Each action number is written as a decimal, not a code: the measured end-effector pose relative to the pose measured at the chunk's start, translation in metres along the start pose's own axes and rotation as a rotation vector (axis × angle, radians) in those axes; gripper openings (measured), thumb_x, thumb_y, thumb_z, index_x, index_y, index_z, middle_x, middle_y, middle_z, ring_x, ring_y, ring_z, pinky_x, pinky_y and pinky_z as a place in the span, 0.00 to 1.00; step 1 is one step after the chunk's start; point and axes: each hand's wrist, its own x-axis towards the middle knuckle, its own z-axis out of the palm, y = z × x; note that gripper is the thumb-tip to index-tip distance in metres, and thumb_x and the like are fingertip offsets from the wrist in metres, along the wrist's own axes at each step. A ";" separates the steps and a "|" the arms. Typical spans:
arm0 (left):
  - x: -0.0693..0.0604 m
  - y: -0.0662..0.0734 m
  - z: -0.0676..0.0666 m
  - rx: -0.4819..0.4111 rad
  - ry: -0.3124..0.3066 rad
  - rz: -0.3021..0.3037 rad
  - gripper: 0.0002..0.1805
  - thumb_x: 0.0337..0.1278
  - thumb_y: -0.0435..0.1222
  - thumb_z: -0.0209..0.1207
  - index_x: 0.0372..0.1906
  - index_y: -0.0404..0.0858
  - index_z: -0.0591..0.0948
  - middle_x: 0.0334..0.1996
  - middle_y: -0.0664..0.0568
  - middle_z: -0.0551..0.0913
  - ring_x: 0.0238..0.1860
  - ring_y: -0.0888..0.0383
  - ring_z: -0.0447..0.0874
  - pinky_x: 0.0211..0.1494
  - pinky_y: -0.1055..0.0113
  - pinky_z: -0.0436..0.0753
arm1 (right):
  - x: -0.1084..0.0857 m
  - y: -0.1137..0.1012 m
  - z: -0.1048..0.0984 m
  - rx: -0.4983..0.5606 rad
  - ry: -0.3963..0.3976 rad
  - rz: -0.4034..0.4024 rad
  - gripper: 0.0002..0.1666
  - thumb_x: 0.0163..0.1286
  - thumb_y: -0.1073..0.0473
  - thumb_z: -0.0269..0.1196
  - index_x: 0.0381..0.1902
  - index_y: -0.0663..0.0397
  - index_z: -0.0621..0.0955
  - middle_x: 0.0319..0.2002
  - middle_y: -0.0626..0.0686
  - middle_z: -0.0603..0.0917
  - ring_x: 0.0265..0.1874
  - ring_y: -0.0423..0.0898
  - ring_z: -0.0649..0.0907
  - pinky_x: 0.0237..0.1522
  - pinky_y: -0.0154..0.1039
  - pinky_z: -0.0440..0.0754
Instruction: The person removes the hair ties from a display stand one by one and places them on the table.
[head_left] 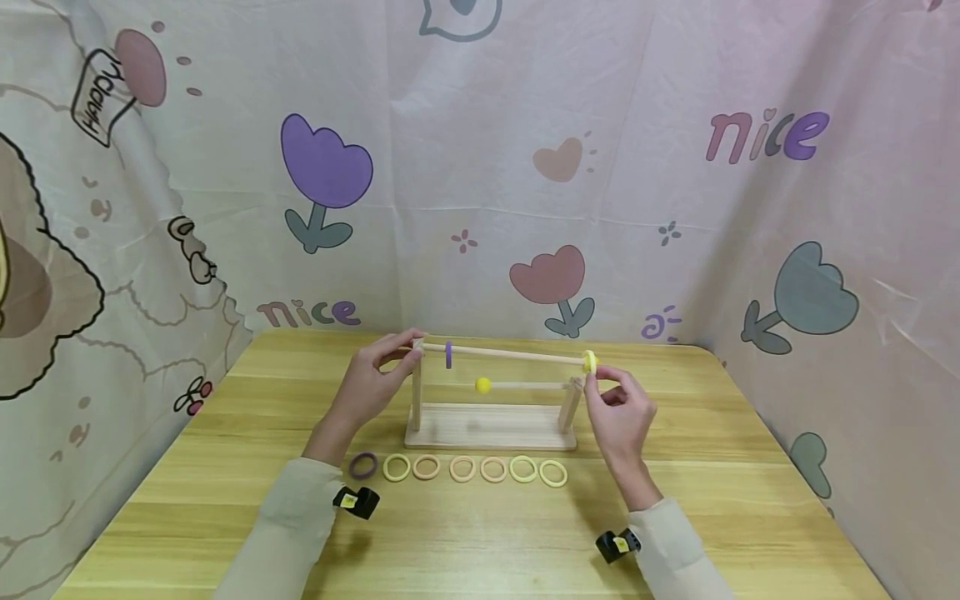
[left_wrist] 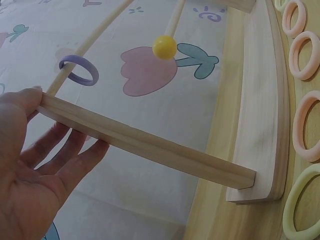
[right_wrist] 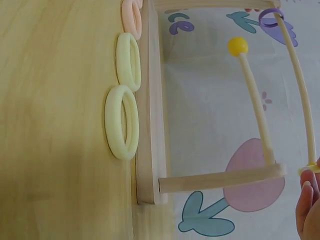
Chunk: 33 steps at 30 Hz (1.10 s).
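Observation:
My left hand [head_left: 367,383] grips the top of the left post [left_wrist: 145,141] of a wooden rack. From that post the upper rod [head_left: 517,356] runs right, bearing a purple ring [left_wrist: 82,78] near its left end. At the rod's right end, my right hand [head_left: 621,410] pinches a pale yellow ring [head_left: 592,363] between thumb and fingers, by the rod's yellow tip. Whether the ring encircles the rod there I cannot tell. Below, a lower rod [right_wrist: 255,100] with a yellow ball [head_left: 483,385] on its free end extends leftward from the right post [right_wrist: 220,180].
The rack's wooden base [head_left: 491,427] stands on the wood-grain table [head_left: 465,542]. In front lies a row of several rings: a dark purple ring [head_left: 352,467] at the left, then pale yellow and peach ones. A patterned cloth [head_left: 450,150] hangs behind and at the sides.

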 end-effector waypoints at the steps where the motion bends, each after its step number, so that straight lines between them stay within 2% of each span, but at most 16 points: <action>1: 0.000 0.000 0.000 0.001 0.000 0.001 0.19 0.74 0.37 0.59 0.65 0.38 0.82 0.60 0.45 0.84 0.53 0.74 0.80 0.58 0.80 0.83 | 0.000 0.001 -0.001 -0.002 0.001 0.003 0.06 0.55 0.83 0.67 0.33 0.79 0.85 0.24 0.71 0.86 0.12 0.28 0.71 0.14 0.18 0.67; 10: 0.000 0.001 0.000 0.015 0.001 -0.010 0.19 0.75 0.38 0.59 0.65 0.39 0.82 0.60 0.46 0.85 0.53 0.74 0.80 0.58 0.81 0.82 | 0.004 0.004 -0.004 -0.019 0.008 0.040 0.05 0.58 0.81 0.67 0.34 0.78 0.85 0.24 0.71 0.85 0.11 0.27 0.71 0.14 0.17 0.65; 17: 0.000 0.002 0.000 0.017 0.000 -0.019 0.19 0.75 0.38 0.59 0.64 0.38 0.82 0.59 0.46 0.85 0.53 0.73 0.80 0.58 0.82 0.82 | 0.006 0.005 -0.008 -0.018 0.006 0.059 0.05 0.58 0.81 0.67 0.34 0.79 0.84 0.27 0.72 0.86 0.12 0.27 0.71 0.14 0.16 0.65; 29: 0.000 0.000 0.000 0.014 0.002 -0.004 0.18 0.74 0.38 0.60 0.64 0.40 0.82 0.58 0.46 0.85 0.53 0.73 0.81 0.59 0.81 0.82 | 0.012 0.002 -0.018 -0.029 -0.012 0.144 0.07 0.61 0.79 0.67 0.38 0.79 0.85 0.33 0.74 0.87 0.13 0.26 0.73 0.15 0.16 0.68; 33: 0.000 0.000 0.000 0.020 0.003 -0.005 0.19 0.74 0.38 0.60 0.64 0.39 0.82 0.59 0.46 0.85 0.54 0.72 0.81 0.59 0.81 0.82 | 0.015 0.008 -0.021 -0.034 -0.016 0.158 0.08 0.61 0.79 0.66 0.39 0.78 0.85 0.35 0.74 0.87 0.13 0.27 0.74 0.15 0.17 0.69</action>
